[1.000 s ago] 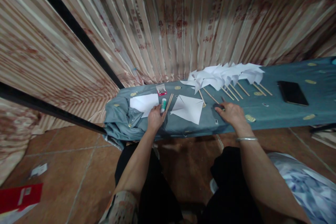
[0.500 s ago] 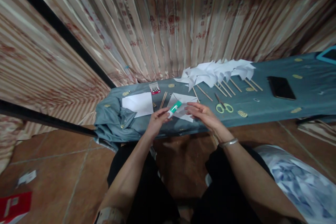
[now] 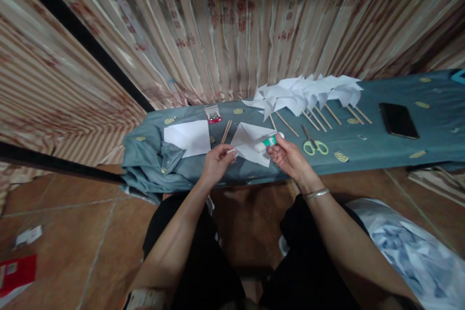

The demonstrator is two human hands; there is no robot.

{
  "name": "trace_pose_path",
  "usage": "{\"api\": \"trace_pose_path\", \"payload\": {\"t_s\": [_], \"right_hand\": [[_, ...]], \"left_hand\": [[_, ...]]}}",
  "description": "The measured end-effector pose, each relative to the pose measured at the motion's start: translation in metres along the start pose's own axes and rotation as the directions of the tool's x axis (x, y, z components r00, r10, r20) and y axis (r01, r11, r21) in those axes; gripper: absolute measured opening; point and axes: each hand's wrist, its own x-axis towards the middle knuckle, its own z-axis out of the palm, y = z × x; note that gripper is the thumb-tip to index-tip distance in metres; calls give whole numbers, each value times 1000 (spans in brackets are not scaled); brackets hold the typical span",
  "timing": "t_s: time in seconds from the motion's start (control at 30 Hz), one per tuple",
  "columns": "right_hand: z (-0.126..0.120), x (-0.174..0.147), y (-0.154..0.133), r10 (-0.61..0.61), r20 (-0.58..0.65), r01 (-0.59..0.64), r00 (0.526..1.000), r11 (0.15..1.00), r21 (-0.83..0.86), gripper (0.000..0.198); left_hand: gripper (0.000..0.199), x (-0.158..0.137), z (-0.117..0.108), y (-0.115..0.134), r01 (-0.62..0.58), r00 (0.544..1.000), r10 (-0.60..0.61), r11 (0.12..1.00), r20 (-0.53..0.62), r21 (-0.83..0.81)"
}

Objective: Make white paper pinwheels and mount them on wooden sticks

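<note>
In my right hand [image 3: 291,159] is a green-and-white glue stick [image 3: 269,142], gripped near one end and tilted over a cut white paper square [image 3: 250,136]. My left hand [image 3: 217,161] pinches a small white cap [image 3: 233,152] at the near left edge of that square. The square lies on the blue-grey cloth with slits running in from its corners. Two wooden sticks [image 3: 226,131] rest just beyond my left hand. Scissors with green handles [image 3: 315,147] lie to the right of my right hand.
White paper pinwheels [image 3: 290,98] on sticks lie along the back. A stack of white paper [image 3: 189,138] and an open red box of pins [image 3: 213,115] are at left. A dark phone [image 3: 398,121] lies at right. A plastic bag [image 3: 410,252] stands on the floor.
The glue stick has passed from my left hand to my right hand and its cap has come off, staying in my left fingers. My right hand has closed from open. The view has shifted slightly.
</note>
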Motion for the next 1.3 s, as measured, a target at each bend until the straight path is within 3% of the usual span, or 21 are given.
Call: {"api": "trace_pose_path", "payload": {"t_s": [0.13,0.3,0.5,0.63,0.73,0.87,1.03,1.17,1.3], "right_hand": [[-4,4,5,62,22,-63,998,996,56,27],[-7,10,10,88,41,-89,995,995,33,28],[-10,15,6,96,56,-97,994,995,21,30],[-12,16,1,150,47,-153,988,986,72,32],[-15,17,-1,190,68,-198,979,972,127,31],[-22,22,-1,175,79,-183,981,978,102,24],[-24,32,-2,-3,6,3,1000,1000,16,26],[-17,39,-2,-172,-60,160,983,973,-166,34],[-8,45,3,-257,-104,218,961,932,-289,42]], "left_hand": [[22,16,-26,-8,-170,961,237,911,-140,375],[32,31,-45,-24,-194,935,330,782,-129,593],[45,44,-43,-40,-196,942,333,631,-33,751],[52,45,-43,-34,-215,935,353,595,-12,775],[51,43,-43,-24,-227,902,428,569,-49,790],[42,35,-24,-14,-361,836,548,509,28,782],[35,15,26,-20,-636,757,508,427,412,642],[49,6,50,-27,-592,802,383,410,458,694],[54,9,53,-29,-546,836,328,408,440,732]]}}
